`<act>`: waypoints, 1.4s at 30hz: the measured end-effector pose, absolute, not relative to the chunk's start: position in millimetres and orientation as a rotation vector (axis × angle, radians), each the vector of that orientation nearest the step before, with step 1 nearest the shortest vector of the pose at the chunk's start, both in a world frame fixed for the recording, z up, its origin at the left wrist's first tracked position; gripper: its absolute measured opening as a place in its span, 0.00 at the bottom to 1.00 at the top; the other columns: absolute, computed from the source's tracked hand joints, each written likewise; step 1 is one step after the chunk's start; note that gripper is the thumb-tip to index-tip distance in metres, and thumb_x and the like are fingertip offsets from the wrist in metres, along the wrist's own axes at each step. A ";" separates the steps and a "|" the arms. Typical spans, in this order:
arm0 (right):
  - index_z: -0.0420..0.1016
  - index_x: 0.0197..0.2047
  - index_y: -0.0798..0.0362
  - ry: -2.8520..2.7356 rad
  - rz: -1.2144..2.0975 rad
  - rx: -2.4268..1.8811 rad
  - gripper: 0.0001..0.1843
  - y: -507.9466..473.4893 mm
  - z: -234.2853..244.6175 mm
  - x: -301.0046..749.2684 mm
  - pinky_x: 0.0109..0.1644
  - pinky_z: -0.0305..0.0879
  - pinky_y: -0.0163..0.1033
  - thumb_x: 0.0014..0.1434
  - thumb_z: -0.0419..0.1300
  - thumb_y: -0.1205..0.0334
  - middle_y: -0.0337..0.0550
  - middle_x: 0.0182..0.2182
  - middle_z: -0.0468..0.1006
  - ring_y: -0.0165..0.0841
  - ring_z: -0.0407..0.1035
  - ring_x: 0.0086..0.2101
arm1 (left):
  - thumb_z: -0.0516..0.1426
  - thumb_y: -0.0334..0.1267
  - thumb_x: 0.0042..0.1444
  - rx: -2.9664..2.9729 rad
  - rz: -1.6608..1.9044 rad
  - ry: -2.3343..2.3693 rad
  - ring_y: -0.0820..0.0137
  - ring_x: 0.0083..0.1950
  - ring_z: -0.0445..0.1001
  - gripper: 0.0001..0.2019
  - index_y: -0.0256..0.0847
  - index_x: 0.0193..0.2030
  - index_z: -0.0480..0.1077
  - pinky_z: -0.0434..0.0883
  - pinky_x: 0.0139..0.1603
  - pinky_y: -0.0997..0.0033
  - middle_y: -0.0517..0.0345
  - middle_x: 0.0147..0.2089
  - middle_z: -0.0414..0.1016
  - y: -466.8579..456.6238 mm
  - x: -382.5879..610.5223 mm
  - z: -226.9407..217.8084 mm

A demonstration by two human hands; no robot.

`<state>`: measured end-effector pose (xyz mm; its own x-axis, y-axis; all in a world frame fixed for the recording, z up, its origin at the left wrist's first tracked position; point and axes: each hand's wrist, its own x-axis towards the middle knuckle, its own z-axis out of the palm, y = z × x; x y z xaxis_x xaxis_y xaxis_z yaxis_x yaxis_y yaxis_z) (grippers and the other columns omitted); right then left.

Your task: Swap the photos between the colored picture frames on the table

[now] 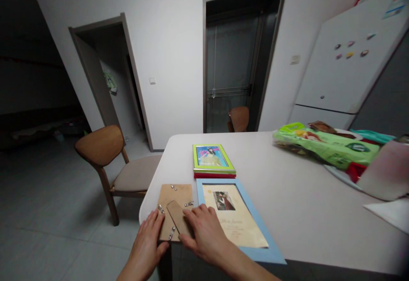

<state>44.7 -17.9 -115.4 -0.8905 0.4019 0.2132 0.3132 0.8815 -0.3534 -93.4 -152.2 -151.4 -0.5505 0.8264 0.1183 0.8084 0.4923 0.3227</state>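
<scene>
A brown backing board [166, 190] lies face up near the front left corner of the table. It carries small metal clips and a fold-out stand flap [174, 212] set at a slant. Along the board's left edge rests my left hand [145, 238], fingers stretched out, thumb by the lower corner. My right hand [206, 232] lies over the board's right side and the flap, its fingers extended and thumb apart near the bottom edge. Just right of the board is a light blue picture frame [255, 223] holding a cream print [243, 225], partly covered by my right hand.
Behind the blue frame, a green picture frame [231, 168] sits on a red one [214, 175]. Green packaging [332, 146] and a pinkish container [385, 172] stand on the table's [271, 178] right. A wooden chair [134, 174] is at the left.
</scene>
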 end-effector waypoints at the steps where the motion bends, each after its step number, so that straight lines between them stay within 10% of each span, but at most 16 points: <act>1: 0.64 0.46 0.50 -2.782 0.451 -0.554 0.26 -23.9 -117.5 37.0 0.45 0.48 0.45 0.44 0.55 0.49 0.47 0.39 0.68 0.41 0.58 0.41 | 0.54 0.30 0.39 1.485 0.565 2.669 0.64 0.59 0.51 0.29 0.38 0.53 0.58 0.51 0.58 0.60 0.49 0.59 0.54 -153.2 -97.4 -154.6; 11: 0.65 0.45 0.50 -2.585 0.666 -0.527 0.24 0.4 -103.7 70.7 0.44 0.54 0.40 0.41 0.54 0.66 0.45 0.38 0.66 0.36 0.60 0.39 | 0.61 0.31 0.38 1.886 0.987 2.535 0.60 0.54 0.60 0.27 0.38 0.49 0.62 0.62 0.52 0.56 0.44 0.54 0.62 -132.1 -69.1 -141.2; 42: 0.71 0.42 0.53 -2.583 0.152 -0.946 0.18 93.2 -142.7 139.7 0.43 0.57 0.43 0.52 0.46 0.61 0.50 0.40 0.68 0.38 0.60 0.40 | 0.60 0.43 0.41 1.919 0.692 2.109 0.63 0.57 0.54 0.21 0.42 0.42 0.62 0.47 0.57 0.52 0.54 0.56 0.59 -75.0 4.9 -136.6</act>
